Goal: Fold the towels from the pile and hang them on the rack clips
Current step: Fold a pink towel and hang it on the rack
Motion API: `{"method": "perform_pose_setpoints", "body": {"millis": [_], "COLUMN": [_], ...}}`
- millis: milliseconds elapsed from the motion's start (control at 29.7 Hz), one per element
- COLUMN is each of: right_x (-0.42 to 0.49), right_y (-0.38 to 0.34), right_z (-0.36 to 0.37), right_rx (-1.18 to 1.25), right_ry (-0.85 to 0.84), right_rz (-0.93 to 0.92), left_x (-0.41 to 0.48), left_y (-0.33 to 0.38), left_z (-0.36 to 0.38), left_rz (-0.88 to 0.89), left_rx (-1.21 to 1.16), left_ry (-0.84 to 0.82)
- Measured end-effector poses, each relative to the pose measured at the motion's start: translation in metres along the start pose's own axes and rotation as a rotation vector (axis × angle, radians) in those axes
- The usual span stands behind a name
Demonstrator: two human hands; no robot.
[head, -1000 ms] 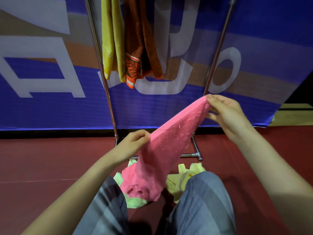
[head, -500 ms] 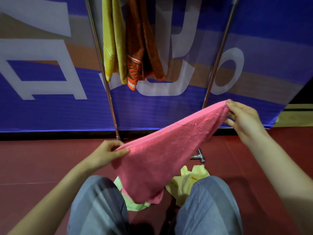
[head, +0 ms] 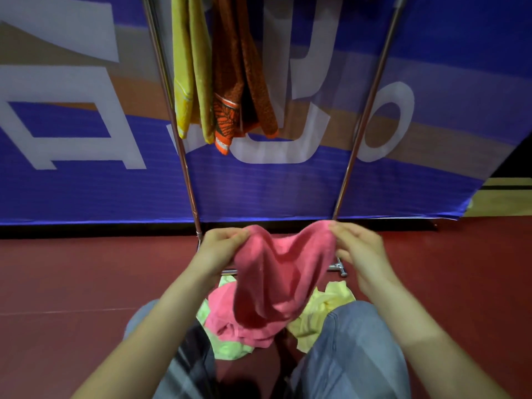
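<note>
Towel corners pinched: left hand (head: 220,250) and right hand (head: 359,254) hold pink towel (head: 276,277) sagging, perhaps onto pile (head: 322,315).

The pink towel (head: 285,272) is plain pink, unpatterned. The pile (head: 325,312) beneath it shows pale yellow and light green cloth. The yellow towel (head: 187,67) is mustard yellow. The orange towel (head: 244,76) is rust orange with a black-and-orange patterned band edged in white. The rack poles (head: 184,156) are chrome. The banner (head: 86,191) is blue with white lettering and a tan stripe. The floor (head: 72,277) is dark red. The trousers (head: 354,355) are grey-blue.
</note>
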State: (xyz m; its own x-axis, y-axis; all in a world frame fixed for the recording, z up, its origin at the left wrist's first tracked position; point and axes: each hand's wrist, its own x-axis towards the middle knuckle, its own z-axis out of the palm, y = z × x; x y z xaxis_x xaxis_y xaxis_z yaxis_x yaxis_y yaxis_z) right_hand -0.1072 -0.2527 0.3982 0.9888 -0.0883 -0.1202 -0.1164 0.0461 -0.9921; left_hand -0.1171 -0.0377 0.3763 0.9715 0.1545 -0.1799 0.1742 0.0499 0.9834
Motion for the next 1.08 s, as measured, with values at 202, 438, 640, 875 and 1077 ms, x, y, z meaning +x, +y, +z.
{"method": "perform_pose_setpoints", "body": {"millis": [202,438,640,875,1077], "right_x": [-0.021,-0.033,-0.031,-0.029,-0.027], "right_y": [0.021,0.035,0.034,0.045,0.051], "right_z": [0.048,0.056,0.040,0.033,0.030], "right_rx": [0.034,0.039,0.245,0.207,-0.063], "right_ry": [-0.152,-0.248,-0.460,-0.594,-0.501], "right_rz": [0.009,0.162,0.325,0.343,0.115], "left_x": [-0.009,-0.014,-0.025,-0.024,-0.022], "left_y": [-0.003,-0.007,-0.006,-0.004,0.003], "left_z": [0.040,0.039,0.023,0.012,-0.004], "left_rz": [-0.062,-0.174,-0.055,-0.070,-0.042], "left_rx": [-0.037,-0.057,0.111,0.282,0.546], "left_ry": [-0.112,-0.130,-0.357,-0.503,-0.648]}}
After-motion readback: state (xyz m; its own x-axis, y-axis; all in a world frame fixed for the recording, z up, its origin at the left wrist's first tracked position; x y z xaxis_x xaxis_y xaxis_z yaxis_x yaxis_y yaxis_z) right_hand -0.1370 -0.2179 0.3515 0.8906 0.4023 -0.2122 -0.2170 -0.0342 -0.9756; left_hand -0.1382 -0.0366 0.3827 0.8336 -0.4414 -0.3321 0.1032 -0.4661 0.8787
